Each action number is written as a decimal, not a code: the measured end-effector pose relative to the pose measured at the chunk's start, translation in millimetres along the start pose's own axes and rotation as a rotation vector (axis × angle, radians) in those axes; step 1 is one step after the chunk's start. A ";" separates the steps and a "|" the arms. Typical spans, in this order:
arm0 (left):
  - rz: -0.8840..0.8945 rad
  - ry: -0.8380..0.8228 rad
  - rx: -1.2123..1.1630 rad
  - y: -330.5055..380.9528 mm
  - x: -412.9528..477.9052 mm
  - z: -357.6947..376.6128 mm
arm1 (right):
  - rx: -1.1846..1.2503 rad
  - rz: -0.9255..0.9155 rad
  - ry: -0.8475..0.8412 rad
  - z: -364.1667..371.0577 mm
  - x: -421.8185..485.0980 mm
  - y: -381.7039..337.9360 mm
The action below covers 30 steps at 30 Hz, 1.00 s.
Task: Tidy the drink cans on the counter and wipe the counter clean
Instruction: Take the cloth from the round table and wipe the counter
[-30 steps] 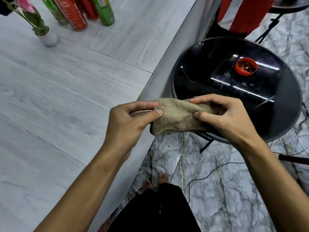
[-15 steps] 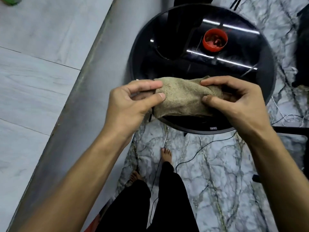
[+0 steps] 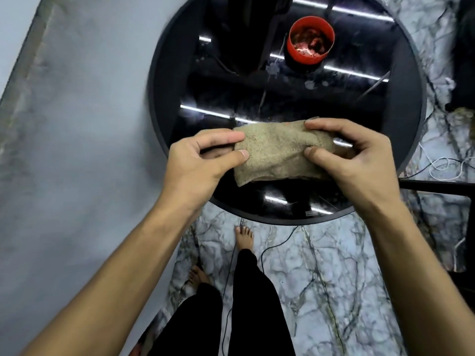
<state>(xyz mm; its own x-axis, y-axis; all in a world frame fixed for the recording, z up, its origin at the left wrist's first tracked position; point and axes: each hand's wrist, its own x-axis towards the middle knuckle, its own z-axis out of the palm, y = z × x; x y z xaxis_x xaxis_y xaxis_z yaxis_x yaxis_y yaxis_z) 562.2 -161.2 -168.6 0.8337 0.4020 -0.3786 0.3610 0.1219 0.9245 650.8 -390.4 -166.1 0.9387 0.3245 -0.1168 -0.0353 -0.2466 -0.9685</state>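
Observation:
A folded beige cloth (image 3: pixel 276 152) is held in the air over the near part of a round black glass table (image 3: pixel 401 73). My left hand (image 3: pixel 198 167) pinches its left end between thumb and fingers. My right hand (image 3: pixel 356 160) pinches its right end the same way. The grey side of the counter (image 3: pixel 77 140) fills the left of the view. No drink cans are in sight.
A red cup (image 3: pixel 311 39) with dark contents stands on the far side of the black table. Thin cables (image 3: pixel 447 168) trail over the marble floor (image 3: pixel 316 273). My bare feet and black trousers (image 3: pixel 246 304) are below the table's near rim.
The view has swung right and down, away from the counter top; the cans and flower vase have left the frame. Both hands keep the cloth, now over the black table.

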 end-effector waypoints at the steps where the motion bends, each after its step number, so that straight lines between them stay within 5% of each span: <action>1: -0.014 0.000 0.006 -6.3 5.1 2.4 | -0.004 0.011 0.009 1.1 2.2 8.4; 17: 0.002 0.015 0.304 -55.5 33.0 23.2 | -0.545 -0.006 -0.052 8.3 9.4 69.5; 24: 0.227 0.088 0.555 -46.5 20.5 25.0 | -0.690 -0.012 -0.024 2.3 6.4 64.7; 30: 0.318 -0.076 0.790 -32.8 12.6 30.1 | -0.806 -0.119 -0.074 -0.6 5.2 45.9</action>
<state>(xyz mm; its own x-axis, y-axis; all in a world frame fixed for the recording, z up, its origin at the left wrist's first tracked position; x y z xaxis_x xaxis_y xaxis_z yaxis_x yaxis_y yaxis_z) 573.4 -187.4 -205.0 0.9603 0.2443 -0.1343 0.2668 -0.6660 0.6966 654.3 -400.6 -211.0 0.8947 0.4420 -0.0647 0.3468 -0.7785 -0.5232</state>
